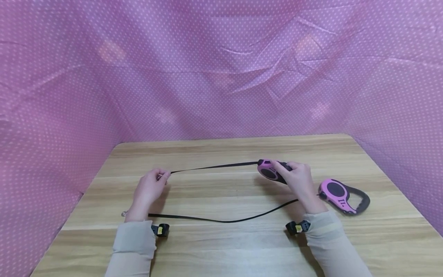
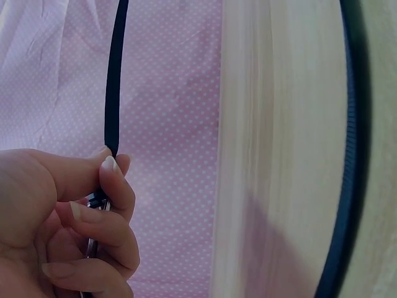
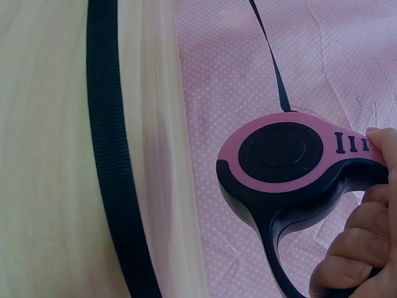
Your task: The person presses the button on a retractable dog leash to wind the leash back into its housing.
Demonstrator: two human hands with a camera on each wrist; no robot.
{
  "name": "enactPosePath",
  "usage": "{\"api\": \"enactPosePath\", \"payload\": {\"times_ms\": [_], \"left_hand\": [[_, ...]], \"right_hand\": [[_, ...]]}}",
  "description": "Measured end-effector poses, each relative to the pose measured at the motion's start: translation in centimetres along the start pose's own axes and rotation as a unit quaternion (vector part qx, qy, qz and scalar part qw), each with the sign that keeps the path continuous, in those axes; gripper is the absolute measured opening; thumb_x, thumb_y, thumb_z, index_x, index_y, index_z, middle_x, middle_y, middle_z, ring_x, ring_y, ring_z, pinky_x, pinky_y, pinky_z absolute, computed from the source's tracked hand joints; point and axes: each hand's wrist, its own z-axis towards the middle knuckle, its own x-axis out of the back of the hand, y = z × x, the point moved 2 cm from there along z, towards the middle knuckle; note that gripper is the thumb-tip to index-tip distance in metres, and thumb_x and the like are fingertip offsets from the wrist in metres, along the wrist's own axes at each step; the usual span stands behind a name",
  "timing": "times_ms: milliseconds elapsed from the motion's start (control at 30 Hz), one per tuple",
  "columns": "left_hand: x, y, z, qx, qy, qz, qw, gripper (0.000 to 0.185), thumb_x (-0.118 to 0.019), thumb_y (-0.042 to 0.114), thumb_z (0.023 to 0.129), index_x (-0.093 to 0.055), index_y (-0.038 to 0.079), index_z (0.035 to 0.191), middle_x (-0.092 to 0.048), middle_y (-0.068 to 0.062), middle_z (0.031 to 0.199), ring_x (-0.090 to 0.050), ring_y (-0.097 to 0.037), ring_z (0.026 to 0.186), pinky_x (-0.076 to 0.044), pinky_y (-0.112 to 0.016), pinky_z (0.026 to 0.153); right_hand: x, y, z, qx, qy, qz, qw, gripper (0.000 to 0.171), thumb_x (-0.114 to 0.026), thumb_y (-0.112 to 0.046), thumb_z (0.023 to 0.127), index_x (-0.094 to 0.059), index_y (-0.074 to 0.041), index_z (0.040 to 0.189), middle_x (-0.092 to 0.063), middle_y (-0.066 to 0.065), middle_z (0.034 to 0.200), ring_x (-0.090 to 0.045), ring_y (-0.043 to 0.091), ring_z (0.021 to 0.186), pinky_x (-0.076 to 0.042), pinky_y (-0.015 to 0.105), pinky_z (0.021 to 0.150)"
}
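My right hand (image 1: 298,182) grips the handle of a pink and black retractable dog leash (image 3: 280,152), holding it above the table. From its case a black strap (image 1: 218,166) stretches nearly straight to my left hand (image 1: 149,191). There the thumb and index finger pinch the strap's end, and a metal clip (image 2: 91,248) lies partly hidden under the other curled fingers. A second pink and black retractable leash (image 1: 337,194) lies on the table just right of my right wrist. Its own black strap (image 1: 225,221) curves leftward across the wood, passing below both hands.
The light wooden table (image 1: 221,254) is bordered by a pink dotted cloth (image 1: 221,96) at the back and sides. A metal clip end (image 1: 124,213) of the lying strap shows beside my left wrist. Small black cameras (image 1: 162,230) sit on both wrists.
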Motion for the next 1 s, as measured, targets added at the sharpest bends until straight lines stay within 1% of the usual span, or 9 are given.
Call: {"api": "enactPosePath", "payload": {"times_ms": [100, 300, 533, 733, 1000], "left_hand": [[-0.02, 0.05, -0.08, -0.001, 0.001, -0.001, 1.0000, 0.043, -0.043, 0.038, 0.105, -0.058, 0.005, 0.128, -0.070, -0.016, 0.107, -0.064, -0.029, 0.093, -0.049, -0.041, 0.075], [-0.05, 0.17, -0.21, -0.005, 0.002, -0.001, 1.0000, 0.044, -0.043, 0.040, 0.105, -0.058, 0.005, 0.129, -0.070, -0.017, 0.109, -0.065, -0.032, 0.098, -0.050, -0.046, 0.081], [-0.09, 0.40, -0.48, -0.010, 0.001, 0.003, 0.9999, 0.046, -0.043, 0.042, 0.105, -0.058, 0.005, 0.128, -0.070, -0.016, 0.107, -0.064, -0.030, 0.096, -0.050, -0.045, 0.079], [-0.22, 0.57, -0.53, -0.009, -0.003, 0.001, 1.0000, 0.047, -0.043, 0.042, 0.105, -0.058, 0.004, 0.128, -0.070, -0.017, 0.108, -0.065, -0.032, 0.099, -0.049, -0.049, 0.083], [-0.31, 0.78, -0.43, -0.008, -0.006, 0.001, 1.0000, 0.047, -0.043, 0.043, 0.105, -0.059, 0.004, 0.127, -0.070, -0.016, 0.106, -0.064, -0.030, 0.096, -0.049, -0.045, 0.080]], "right_hand": [[-0.09, 0.08, 0.00, 0.001, 0.002, 0.000, 1.000, 0.060, -0.066, -0.061, 0.086, -0.057, -0.007, 0.060, -0.057, 0.002, 0.062, -0.048, 0.017, 0.060, -0.038, 0.026, 0.053], [-0.04, 0.04, -0.08, 0.000, -0.006, 0.001, 1.000, 0.061, -0.065, -0.062, 0.086, -0.054, -0.008, 0.059, -0.058, 0.002, 0.062, -0.048, 0.017, 0.060, -0.039, 0.026, 0.053], [0.04, -0.06, -0.18, -0.001, -0.010, 0.006, 1.000, 0.061, -0.065, -0.063, 0.086, -0.055, -0.008, 0.060, -0.058, 0.002, 0.062, -0.048, 0.017, 0.061, -0.039, 0.026, 0.053], [0.00, -0.11, -0.17, -0.002, -0.010, 0.001, 1.000, 0.061, -0.065, -0.062, 0.086, -0.058, -0.006, 0.062, -0.060, 0.003, 0.064, -0.049, 0.017, 0.061, -0.040, 0.026, 0.053], [0.02, -0.20, -0.22, -0.008, -0.016, 0.000, 1.000, 0.063, -0.065, -0.063, 0.086, -0.060, -0.005, 0.063, -0.062, 0.003, 0.065, -0.050, 0.017, 0.061, -0.040, 0.026, 0.053]]}}
